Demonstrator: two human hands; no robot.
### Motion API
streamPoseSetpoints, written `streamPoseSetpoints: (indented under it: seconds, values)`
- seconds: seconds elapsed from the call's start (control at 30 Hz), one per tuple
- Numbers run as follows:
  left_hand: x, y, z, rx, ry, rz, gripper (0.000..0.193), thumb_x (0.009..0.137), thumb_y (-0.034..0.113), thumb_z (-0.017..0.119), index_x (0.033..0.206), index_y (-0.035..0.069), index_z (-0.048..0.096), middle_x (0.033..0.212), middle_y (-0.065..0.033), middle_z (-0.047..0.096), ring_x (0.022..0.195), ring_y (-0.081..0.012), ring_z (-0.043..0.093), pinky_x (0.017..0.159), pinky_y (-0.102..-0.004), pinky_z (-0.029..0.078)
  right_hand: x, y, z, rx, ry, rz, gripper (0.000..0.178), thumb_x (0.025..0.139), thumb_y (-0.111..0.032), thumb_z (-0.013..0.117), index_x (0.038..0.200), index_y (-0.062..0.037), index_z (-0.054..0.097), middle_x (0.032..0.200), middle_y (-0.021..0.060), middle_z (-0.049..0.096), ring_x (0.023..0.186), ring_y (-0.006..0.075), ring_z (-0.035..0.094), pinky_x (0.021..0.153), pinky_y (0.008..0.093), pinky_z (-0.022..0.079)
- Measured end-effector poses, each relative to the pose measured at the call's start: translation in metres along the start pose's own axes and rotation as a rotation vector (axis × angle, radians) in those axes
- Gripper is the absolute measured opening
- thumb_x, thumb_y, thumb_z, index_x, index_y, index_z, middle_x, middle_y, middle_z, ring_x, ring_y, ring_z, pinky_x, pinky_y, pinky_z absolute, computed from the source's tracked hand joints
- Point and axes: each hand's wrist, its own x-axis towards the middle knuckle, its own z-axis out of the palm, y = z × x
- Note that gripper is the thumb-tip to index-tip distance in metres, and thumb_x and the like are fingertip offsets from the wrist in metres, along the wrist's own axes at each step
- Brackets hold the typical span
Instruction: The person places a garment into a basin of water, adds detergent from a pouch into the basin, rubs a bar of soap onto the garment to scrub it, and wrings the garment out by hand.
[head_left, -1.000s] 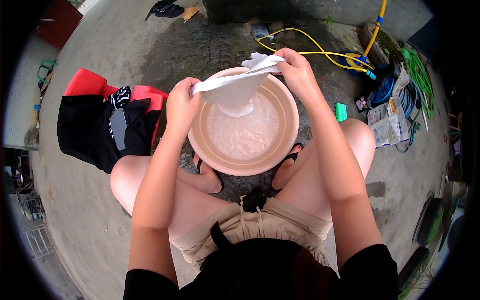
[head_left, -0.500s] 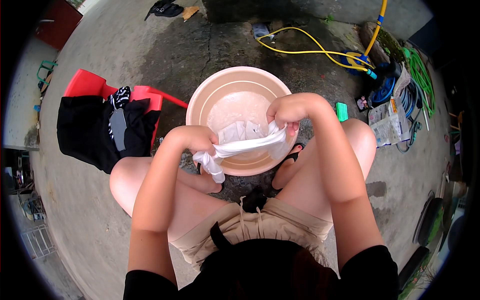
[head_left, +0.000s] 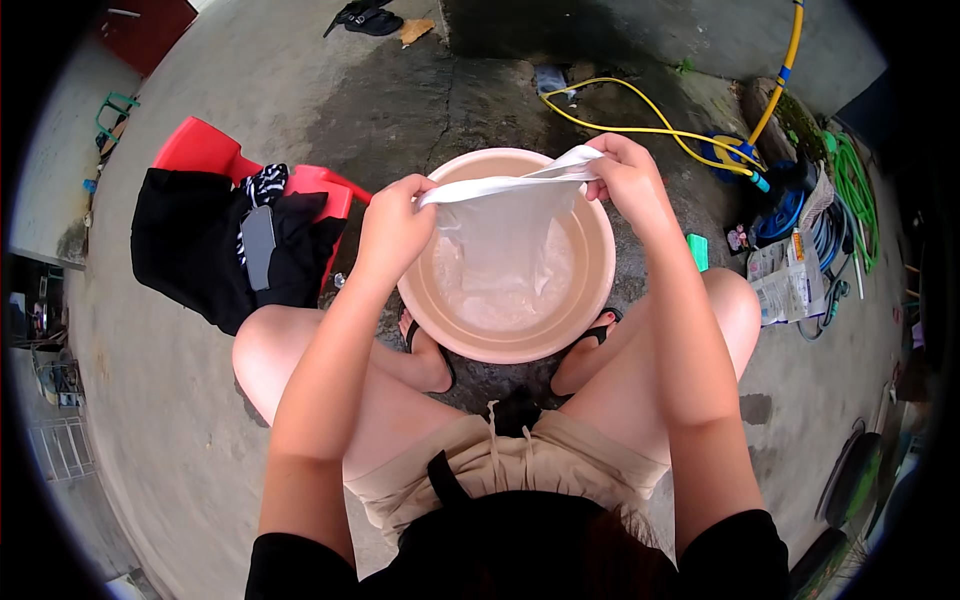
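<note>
Between my two hands a wet white cloth garment (head_left: 500, 235) is stretched by its top edge. My left hand (head_left: 402, 215) is closed on one end of that edge, and my right hand (head_left: 622, 172) pinches the other end. The thin fabric hangs down into a round pink-beige basin (head_left: 603, 270), its lower part reaching the cloudy, sudsy water (head_left: 495, 305). The basin stands on the ground between my feet. What kind of garment it is, I cannot tell.
Left of me a red plastic chair (head_left: 200, 150) holds black clothes (head_left: 180, 245) and a grey phone (head_left: 258, 247). A green soap-like block (head_left: 697, 252) lies right of the basin. Farther right are a yellow hose (head_left: 650, 128), newspaper (head_left: 785, 280) and a green hose (head_left: 853, 200).
Both hands have risen and moved away from me, lifting the white garment. Its bunched fabric now hangs spread out over the basin. The view has shifted slightly.
</note>
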Motion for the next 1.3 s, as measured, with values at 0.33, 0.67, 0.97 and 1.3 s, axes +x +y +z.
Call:
streamPoseSetpoints:
  seconds: [0.33, 0.67, 0.97, 1.3]
  values:
    - [0.004, -0.007, 0.000, 0.044, -0.210, -0.048, 0.018, 0.080, 0.006, 0.060, 0.095, -0.001, 0.068, 0.082, -0.0126, 0.068, 0.076, -0.0198, 0.065, 0.075, -0.0328, 0.050, -0.005, -0.004, 0.004, -0.195, -0.086, 0.068, 0.020, 0.082, -0.005, 0.049, 0.096, 0.0011, 0.062, 0.075, 0.0055, 0.059, 0.060, 0.0117, 0.054, 0.056, 0.0272, 0.045]
    - [-0.009, -0.010, -0.001, 0.231, -1.272, -0.209, 0.032, 0.075, 0.015, 0.067, 0.104, 0.002, 0.069, 0.091, -0.0085, 0.071, 0.083, -0.0183, 0.064, 0.079, -0.0324, 0.049, -0.021, -0.011, 0.008, -0.536, -0.810, 0.274, 0.021, 0.074, -0.010, 0.058, 0.092, -0.0030, 0.065, 0.070, 0.0005, 0.055, 0.059, 0.0106, 0.047, 0.053, 0.0283, 0.039]
    - [-0.006, -0.001, -0.039, 0.045, -1.020, -0.157, 0.025, 0.077, 0.010, 0.065, 0.099, -0.001, 0.068, 0.085, -0.0069, 0.070, 0.079, -0.0128, 0.063, 0.074, -0.0278, 0.049, -0.023, -0.021, 0.002, -0.144, -0.611, 0.248, 0.015, 0.077, -0.008, 0.054, 0.087, -0.0026, 0.064, 0.070, -0.0013, 0.054, 0.055, 0.0066, 0.043, 0.051, 0.0229, 0.035]
    - [0.004, -0.004, -0.008, -0.117, 0.029, 0.023, 0.021, 0.080, 0.006, 0.058, 0.100, 0.003, 0.065, 0.084, -0.0182, 0.068, 0.079, -0.0320, 0.068, 0.073, -0.0374, 0.052, -0.005, -0.007, 0.009, 0.015, -0.104, -0.091, 0.019, 0.087, -0.007, 0.049, 0.098, 0.0021, 0.060, 0.092, 0.0098, 0.067, 0.075, 0.0139, 0.066, 0.066, 0.0278, 0.050]
